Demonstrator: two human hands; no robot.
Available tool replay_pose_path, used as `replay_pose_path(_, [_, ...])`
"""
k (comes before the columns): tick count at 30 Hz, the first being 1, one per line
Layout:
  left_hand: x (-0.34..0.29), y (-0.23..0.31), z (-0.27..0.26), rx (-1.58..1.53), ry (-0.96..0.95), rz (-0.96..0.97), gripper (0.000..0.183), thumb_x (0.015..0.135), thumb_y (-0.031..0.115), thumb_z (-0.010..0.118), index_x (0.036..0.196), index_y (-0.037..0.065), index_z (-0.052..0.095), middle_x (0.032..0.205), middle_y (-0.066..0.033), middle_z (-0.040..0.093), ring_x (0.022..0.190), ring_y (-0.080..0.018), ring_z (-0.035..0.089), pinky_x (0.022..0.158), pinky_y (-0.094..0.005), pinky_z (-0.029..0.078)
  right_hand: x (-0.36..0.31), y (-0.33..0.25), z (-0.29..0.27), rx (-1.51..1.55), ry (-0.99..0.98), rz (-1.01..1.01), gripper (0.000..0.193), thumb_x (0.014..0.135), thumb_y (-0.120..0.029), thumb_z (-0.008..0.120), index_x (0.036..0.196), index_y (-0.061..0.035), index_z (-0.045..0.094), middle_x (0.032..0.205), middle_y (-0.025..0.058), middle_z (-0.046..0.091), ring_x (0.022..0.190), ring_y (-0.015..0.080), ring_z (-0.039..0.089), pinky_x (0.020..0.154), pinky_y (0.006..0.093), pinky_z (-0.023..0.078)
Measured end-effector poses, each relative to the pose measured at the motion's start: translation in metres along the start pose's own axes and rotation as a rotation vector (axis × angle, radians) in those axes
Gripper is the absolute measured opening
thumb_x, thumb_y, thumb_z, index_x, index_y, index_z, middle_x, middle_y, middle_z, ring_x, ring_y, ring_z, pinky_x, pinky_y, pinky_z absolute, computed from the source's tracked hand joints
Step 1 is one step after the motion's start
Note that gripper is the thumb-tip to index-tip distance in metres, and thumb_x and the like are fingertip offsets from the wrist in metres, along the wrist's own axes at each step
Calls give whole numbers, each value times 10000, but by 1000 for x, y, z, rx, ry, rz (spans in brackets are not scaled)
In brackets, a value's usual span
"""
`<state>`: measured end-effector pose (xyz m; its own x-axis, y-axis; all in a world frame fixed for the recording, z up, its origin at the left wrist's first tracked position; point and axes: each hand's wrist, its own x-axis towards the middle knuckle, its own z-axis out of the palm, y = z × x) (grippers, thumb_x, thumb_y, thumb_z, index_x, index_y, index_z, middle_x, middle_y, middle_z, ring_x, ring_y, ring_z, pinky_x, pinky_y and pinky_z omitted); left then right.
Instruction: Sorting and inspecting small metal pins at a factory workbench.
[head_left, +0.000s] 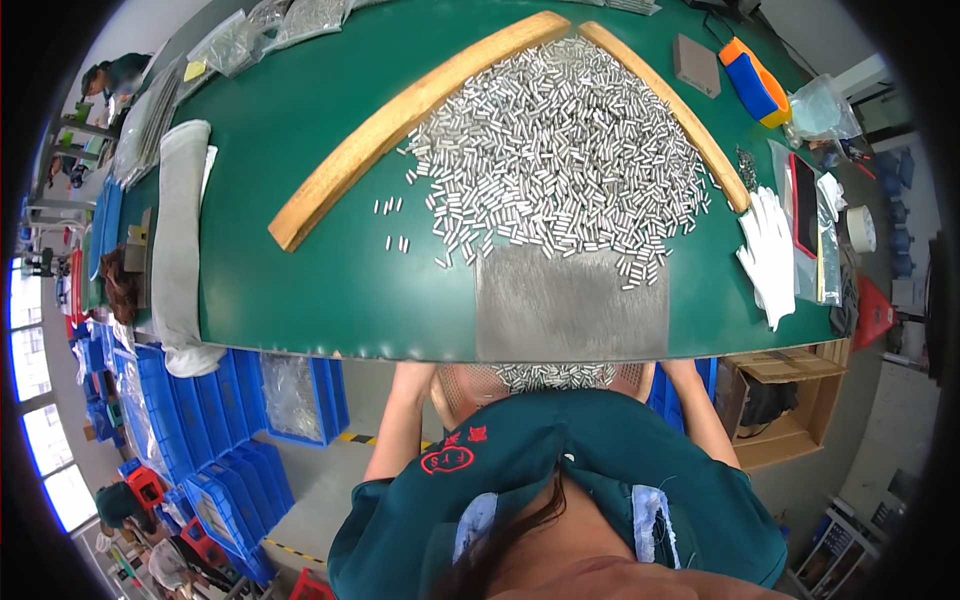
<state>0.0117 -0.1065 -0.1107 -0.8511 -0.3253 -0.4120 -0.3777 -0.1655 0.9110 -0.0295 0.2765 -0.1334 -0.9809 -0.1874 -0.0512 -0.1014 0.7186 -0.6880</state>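
Note:
A large heap of short silver metal pins (560, 150) spreads over the green table (330, 310). Several loose pins lie to its left. In front of the heap sits a flat grey metal plate (570, 310), with a few pins on its back edge. Below the table edge, close to my body, is a copper-coloured perforated basin (462, 388) with more pins in it. My left hand (414, 373) is at the basin's left side and my right hand (681, 370) at its right side. The table edge hides the fingers of both, so their grip cannot be made out.
Two wooden bars (400, 125) (668, 105) flank the heap. A grey sleeve (182, 240) lies at the left; white gloves (768, 255), a red-edged phone-like slab (803, 205) and an orange-blue ring (755, 85) at the right. Blue crates (205, 410) and a cardboard box (785, 400) stand below.

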Motion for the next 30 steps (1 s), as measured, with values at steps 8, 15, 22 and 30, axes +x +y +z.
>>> replay_pose_path(8, [-59,46,-60,747,-62,274,301,817,128,595,1072,-27,551,970,-101,602,921,-180,548,810,-298,429,-21,-22,-66,-6,-444,346,272,814,-250,584,882,10,631,770,127,613,725,207,567,685,336,447])
replay_pose_path(15, [-64,123,-5,254,-150,349,168,848,67,548,971,-31,609,803,-64,607,752,-125,572,695,-255,462,6,-109,-118,1364,-312,-320,316,887,-270,516,716,-16,596,449,0,452,348,53,378,343,191,280])
replay_pose_path(22, [-7,128,102,1025,-56,972,108,784,95,590,890,101,612,800,-59,573,773,-231,570,696,-326,451,80,-215,-56,1342,-81,-304,304,924,-239,468,952,30,606,482,-14,431,405,53,393,361,190,287])
replay_pose_path(30, [7,124,108,1083,-148,966,103,757,96,596,858,90,579,793,-61,528,787,-248,554,700,-354,453,93,-194,-19,1461,-191,-488,508,944,-378,373,569,-43,444,438,-5,330,393,62,298,377,208,262])
